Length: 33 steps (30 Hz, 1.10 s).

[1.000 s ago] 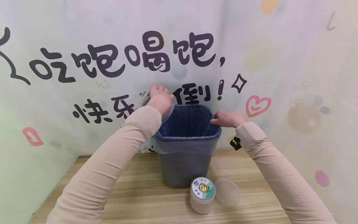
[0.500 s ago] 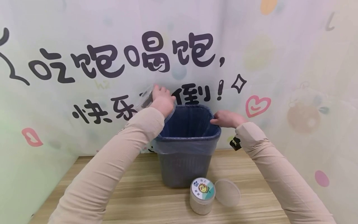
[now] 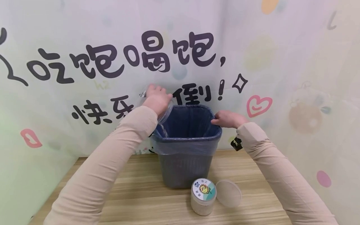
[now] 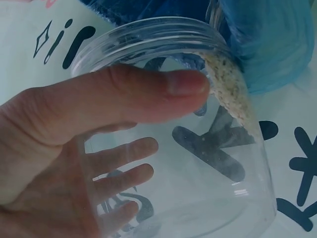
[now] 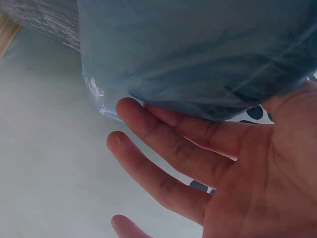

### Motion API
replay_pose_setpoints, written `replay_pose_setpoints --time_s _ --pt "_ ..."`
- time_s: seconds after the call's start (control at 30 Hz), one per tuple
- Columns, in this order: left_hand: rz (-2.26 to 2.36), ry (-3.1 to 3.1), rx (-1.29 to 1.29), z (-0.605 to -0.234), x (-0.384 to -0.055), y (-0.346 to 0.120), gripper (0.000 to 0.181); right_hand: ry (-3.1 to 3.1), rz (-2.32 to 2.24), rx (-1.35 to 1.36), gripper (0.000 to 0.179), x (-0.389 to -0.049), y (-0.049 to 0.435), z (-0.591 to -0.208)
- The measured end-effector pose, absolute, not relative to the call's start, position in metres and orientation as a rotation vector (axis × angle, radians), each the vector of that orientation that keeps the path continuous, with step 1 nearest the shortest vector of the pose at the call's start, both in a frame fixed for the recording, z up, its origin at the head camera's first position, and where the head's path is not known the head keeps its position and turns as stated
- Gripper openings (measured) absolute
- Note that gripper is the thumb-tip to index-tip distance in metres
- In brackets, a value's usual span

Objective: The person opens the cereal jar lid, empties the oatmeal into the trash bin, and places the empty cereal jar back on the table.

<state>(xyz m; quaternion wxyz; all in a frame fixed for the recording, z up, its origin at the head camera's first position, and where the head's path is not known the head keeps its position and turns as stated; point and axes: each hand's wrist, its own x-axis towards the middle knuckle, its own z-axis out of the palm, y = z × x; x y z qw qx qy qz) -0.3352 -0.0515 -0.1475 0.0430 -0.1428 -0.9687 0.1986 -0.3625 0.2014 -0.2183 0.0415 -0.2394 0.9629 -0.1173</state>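
My left hand (image 3: 158, 99) grips a clear plastic jar (image 4: 208, 208), thumb across the near side and fingers round the far side. The jar is tilted, mouth down, at the left rim of a grey trash bin (image 3: 184, 170) lined with a blue bag (image 3: 187, 147). Pale, coarse grains (image 4: 229, 87) lie along the jar's wall near its mouth, and a thin streak of them falls inside the bin's left edge. At the opposite rim, my right hand (image 3: 229, 119) holds the bin with the thumb over the edge; its fingers (image 5: 168, 148) lie along the bag outside.
In front of the bin stands a small round tub (image 3: 203, 206) with a sunflower label on top. Beside it a translucent round lid (image 3: 229, 194) lies on the wooden table (image 3: 135, 200). A printed curtain (image 3: 112, 25) hangs close behind the bin.
My left hand and the jar have shifted slightly left, and a thin stream now shows at the bin's left inner edge. The right hand stays at the rim.
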Motion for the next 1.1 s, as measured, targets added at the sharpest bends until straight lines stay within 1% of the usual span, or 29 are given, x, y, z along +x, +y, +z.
replay_pose_setpoints --time_s 0.13,0.2,0.3,0.43,0.57,0.67,0.87,1.1 --pt "0.607 -2.915 -0.503 -0.146 -0.331 -0.060 0.084 2.953 -0.366 -0.727 0.026 -0.363 0.202 -0.219" --pt "0.630 -2.894 -0.517 -0.146 -0.329 -0.061 0.088 2.954 -0.377 -0.730 0.026 -0.362 0.203 -0.219" --pt "0.656 -2.887 -0.526 -0.149 -0.326 -0.058 0.075 2.959 -0.388 -0.733 0.026 -0.361 0.204 -0.220" --pt "0.673 -2.876 -0.518 -0.153 -0.325 -0.052 0.048 2.959 -0.402 -0.734 0.025 -0.360 0.204 -0.220" --pt "0.694 -2.861 -0.489 -0.156 -0.328 -0.048 0.039 2.950 -0.429 -0.735 0.025 -0.360 0.204 -0.220" --pt "0.731 -2.852 -0.470 -0.159 -0.331 -0.044 0.035 2.945 -0.444 -0.727 0.025 -0.361 0.203 -0.220" --pt "0.809 -2.852 -0.438 -0.162 -0.332 -0.035 0.037 2.937 -0.458 -0.719 0.025 -0.361 0.204 -0.221" --pt "0.940 -2.842 -0.406 -0.167 -0.334 -0.026 0.032 2.927 -0.472 -0.717 0.025 -0.361 0.204 -0.220"
